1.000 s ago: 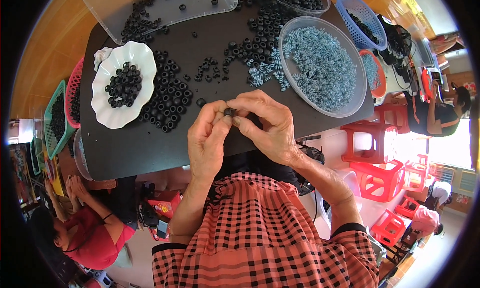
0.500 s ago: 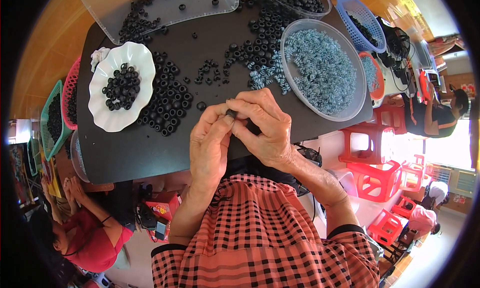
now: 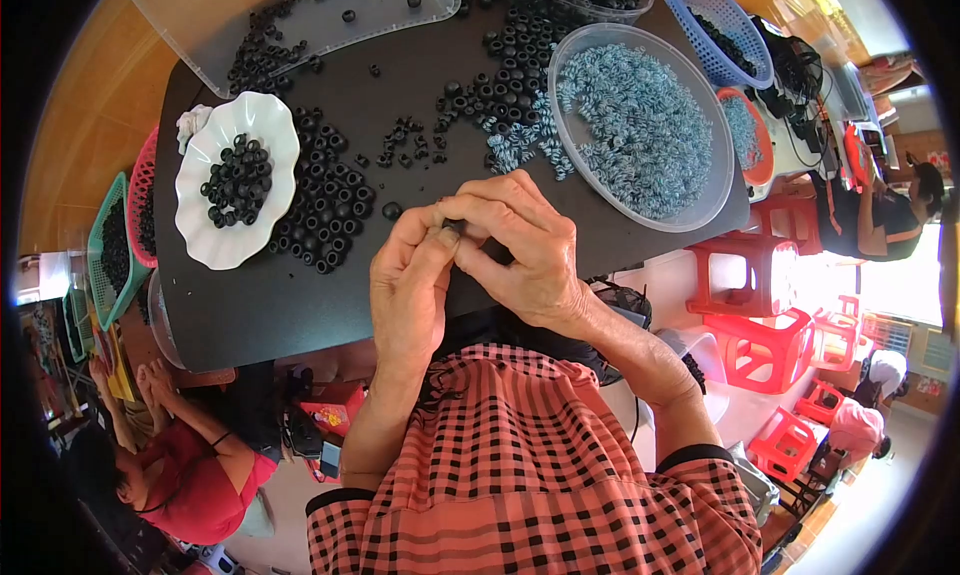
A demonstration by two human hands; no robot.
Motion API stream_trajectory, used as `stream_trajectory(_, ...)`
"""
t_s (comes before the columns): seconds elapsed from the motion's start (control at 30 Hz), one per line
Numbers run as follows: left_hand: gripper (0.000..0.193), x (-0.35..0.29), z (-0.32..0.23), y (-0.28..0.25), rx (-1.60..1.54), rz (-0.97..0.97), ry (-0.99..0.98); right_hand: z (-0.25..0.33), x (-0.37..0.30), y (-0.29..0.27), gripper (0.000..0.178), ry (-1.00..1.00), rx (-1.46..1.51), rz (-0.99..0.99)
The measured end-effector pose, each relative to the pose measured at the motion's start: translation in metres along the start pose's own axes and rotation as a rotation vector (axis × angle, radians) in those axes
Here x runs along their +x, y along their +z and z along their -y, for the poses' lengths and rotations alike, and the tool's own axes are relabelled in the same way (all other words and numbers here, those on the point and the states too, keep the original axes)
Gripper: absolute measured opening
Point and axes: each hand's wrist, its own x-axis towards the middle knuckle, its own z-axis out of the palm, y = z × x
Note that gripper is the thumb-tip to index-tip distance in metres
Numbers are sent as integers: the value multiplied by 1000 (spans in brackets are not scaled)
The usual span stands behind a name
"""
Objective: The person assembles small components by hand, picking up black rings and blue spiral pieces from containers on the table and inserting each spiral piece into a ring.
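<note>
Over the near edge of the dark table, my left hand (image 3: 412,290) and my right hand (image 3: 525,250) meet at their fingertips. Pinched between them is a small round black part (image 3: 453,227); the fingers cover most of it. Just beyond, a single black ball-like part (image 3: 392,211) lies on the table. A pile of hollow black round parts (image 3: 325,210) spreads left of my hands, next to a white scalloped plate (image 3: 215,253) holding more of them. Smaller black pieces (image 3: 405,143) are scattered farther off.
A clear round bowl (image 3: 722,180) of bluish coil-like pieces stands at the right, some spilled beside it. Behind are a clear bin (image 3: 205,45), another bowl and a blue basket (image 3: 700,15). A co-worker in red (image 3: 205,485) sits at the left. Red stools (image 3: 765,350) stand at the right.
The view has shifted slightly, so my hands appear a little farther left. Both keep their pinch on the small black part, with hardly any change in the fingers.
</note>
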Motion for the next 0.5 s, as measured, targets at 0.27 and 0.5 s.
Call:
stream_trajectory(0.27, 16, -1, -5, -4, -11, -6, -9, -1, 0, 2, 39, 40, 20, 52)
stream_trajectory(0.5, 15, 3, -2, -8, -23, 38, -33, -7, -4, 5, 37, -66, -64, 22)
